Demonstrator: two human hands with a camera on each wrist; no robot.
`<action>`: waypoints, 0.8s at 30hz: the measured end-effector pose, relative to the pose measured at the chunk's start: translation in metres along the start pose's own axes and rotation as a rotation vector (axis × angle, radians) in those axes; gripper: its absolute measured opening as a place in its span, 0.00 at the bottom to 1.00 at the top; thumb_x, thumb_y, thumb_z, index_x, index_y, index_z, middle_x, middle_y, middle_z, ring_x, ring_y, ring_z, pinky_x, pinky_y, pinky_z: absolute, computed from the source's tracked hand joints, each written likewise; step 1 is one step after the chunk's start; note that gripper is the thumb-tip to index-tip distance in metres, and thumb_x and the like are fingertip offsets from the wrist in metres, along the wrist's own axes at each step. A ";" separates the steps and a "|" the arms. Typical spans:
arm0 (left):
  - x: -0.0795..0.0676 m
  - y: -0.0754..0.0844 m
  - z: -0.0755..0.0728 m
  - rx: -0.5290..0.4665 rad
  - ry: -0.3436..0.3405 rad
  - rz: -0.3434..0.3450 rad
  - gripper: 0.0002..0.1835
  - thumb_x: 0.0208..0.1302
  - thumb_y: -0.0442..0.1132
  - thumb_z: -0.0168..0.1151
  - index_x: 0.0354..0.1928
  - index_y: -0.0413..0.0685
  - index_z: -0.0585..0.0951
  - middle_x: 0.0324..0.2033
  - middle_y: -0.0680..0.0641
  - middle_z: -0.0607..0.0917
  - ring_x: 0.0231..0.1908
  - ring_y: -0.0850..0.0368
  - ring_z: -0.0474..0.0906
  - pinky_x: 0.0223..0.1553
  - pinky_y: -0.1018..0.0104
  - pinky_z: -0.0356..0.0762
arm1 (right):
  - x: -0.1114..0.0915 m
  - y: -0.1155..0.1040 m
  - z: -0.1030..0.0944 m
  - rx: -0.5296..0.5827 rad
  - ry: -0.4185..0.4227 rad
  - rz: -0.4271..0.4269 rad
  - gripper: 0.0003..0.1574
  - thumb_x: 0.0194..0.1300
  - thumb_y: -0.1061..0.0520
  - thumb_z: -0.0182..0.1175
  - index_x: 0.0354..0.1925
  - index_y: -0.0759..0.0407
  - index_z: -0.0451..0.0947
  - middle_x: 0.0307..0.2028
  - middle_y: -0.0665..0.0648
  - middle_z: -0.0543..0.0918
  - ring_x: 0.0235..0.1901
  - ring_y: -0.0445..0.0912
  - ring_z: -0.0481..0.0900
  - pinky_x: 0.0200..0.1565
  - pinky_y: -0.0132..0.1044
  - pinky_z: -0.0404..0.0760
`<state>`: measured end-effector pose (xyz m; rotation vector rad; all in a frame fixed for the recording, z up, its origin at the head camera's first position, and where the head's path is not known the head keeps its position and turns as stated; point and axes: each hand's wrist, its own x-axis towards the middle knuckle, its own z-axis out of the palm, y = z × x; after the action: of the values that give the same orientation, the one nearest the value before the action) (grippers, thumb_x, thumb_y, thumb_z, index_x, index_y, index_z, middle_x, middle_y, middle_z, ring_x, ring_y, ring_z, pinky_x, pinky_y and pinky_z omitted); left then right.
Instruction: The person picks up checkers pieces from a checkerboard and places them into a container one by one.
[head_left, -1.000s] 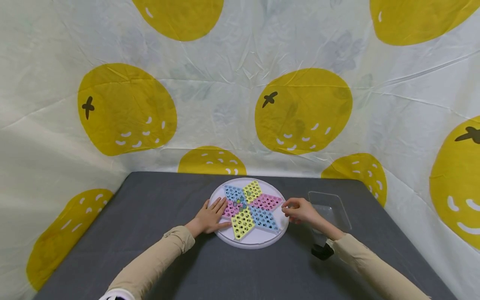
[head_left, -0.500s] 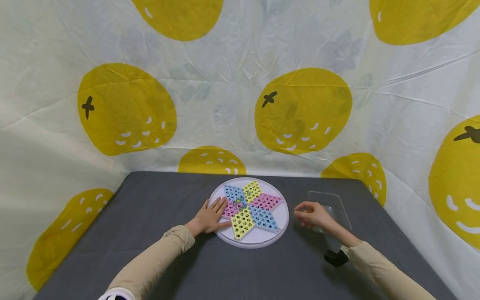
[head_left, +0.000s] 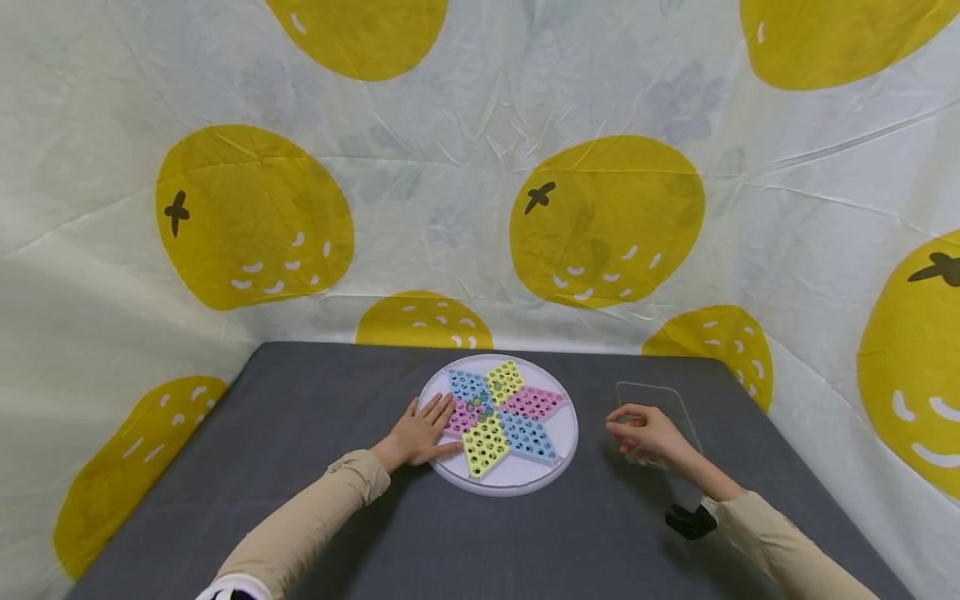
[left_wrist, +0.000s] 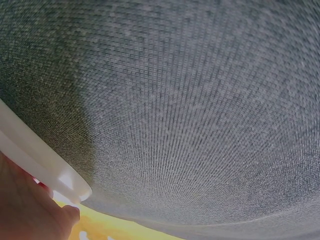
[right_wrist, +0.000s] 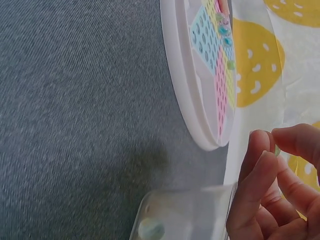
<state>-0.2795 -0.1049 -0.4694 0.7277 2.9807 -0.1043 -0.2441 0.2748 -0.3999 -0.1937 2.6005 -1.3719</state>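
Note:
A round white Chinese checkers board (head_left: pixel 551 473) with a pink, yellow and blue star of holes lies on the table. Several glass marbles (head_left: pixel 478 403) sit near the star's middle and left. My left hand (head_left: pixel 420 433) rests flat with fingers spread on the board's left edge; the left wrist view catches only part of it by the white rim (left_wrist: pixel 50 160). Over the clear plastic box (head_left: pixel 681 408) to the right is my right hand (head_left: pixel 648 433). Between thumb and finger it pinches a small greenish marble (right_wrist: pixel 277 150), mostly hidden by the fingertips. A pale marble (right_wrist: pixel 151 228) lies in the box.
Dark grey cloth covers the table (head_left: pixel 495 550). A white curtain (head_left: pixel 427 225) with yellow fruit prints hangs behind and at both sides. Below the right sleeve there is a black device (head_left: pixel 690 522).
My right hand has moved right, away from the board's right edge to over the clear box. The left hand and the board have stayed in place.

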 end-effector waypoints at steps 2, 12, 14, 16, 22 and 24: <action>0.000 0.000 -0.001 -0.005 0.002 0.002 0.44 0.59 0.69 0.35 0.69 0.48 0.48 0.70 0.50 0.48 0.69 0.52 0.44 0.65 0.46 0.44 | -0.002 0.002 -0.003 0.003 -0.002 0.001 0.23 0.59 0.50 0.58 0.46 0.67 0.73 0.23 0.54 0.81 0.21 0.49 0.79 0.20 0.40 0.76; -0.002 0.001 -0.003 -0.007 0.003 0.003 0.44 0.59 0.70 0.35 0.69 0.48 0.48 0.70 0.50 0.48 0.69 0.52 0.44 0.65 0.46 0.44 | -0.007 0.015 -0.021 0.029 -0.005 0.001 0.27 0.61 0.52 0.55 0.50 0.72 0.69 0.30 0.59 0.82 0.23 0.49 0.80 0.26 0.43 0.79; -0.002 0.001 -0.003 -0.005 -0.001 0.002 0.44 0.59 0.70 0.35 0.69 0.48 0.48 0.70 0.50 0.48 0.69 0.53 0.44 0.65 0.46 0.44 | -0.008 0.017 -0.025 0.037 -0.005 0.001 0.27 0.62 0.53 0.55 0.51 0.73 0.68 0.30 0.59 0.82 0.24 0.50 0.81 0.28 0.44 0.80; -0.003 0.001 -0.003 -0.001 -0.003 0.001 0.44 0.59 0.70 0.35 0.69 0.48 0.48 0.70 0.50 0.48 0.69 0.53 0.44 0.65 0.46 0.44 | -0.008 0.018 -0.028 0.037 0.000 0.002 0.27 0.62 0.53 0.55 0.51 0.73 0.68 0.30 0.60 0.82 0.24 0.51 0.81 0.30 0.46 0.80; -0.003 0.000 -0.002 -0.003 0.002 0.006 0.44 0.59 0.70 0.35 0.69 0.48 0.49 0.70 0.49 0.49 0.69 0.52 0.44 0.65 0.46 0.45 | -0.006 0.023 -0.037 -0.017 0.037 0.021 0.27 0.61 0.52 0.55 0.50 0.72 0.69 0.31 0.61 0.83 0.23 0.46 0.80 0.29 0.44 0.80; -0.002 0.000 -0.002 -0.005 0.001 0.007 0.44 0.59 0.69 0.35 0.69 0.48 0.48 0.70 0.49 0.48 0.69 0.52 0.44 0.65 0.46 0.45 | -0.006 0.025 -0.040 -0.038 0.049 0.033 0.27 0.61 0.51 0.55 0.50 0.71 0.70 0.31 0.60 0.83 0.23 0.44 0.80 0.28 0.43 0.79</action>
<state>-0.2775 -0.1055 -0.4671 0.7371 2.9779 -0.0962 -0.2483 0.3217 -0.3980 -0.1237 2.6589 -1.3340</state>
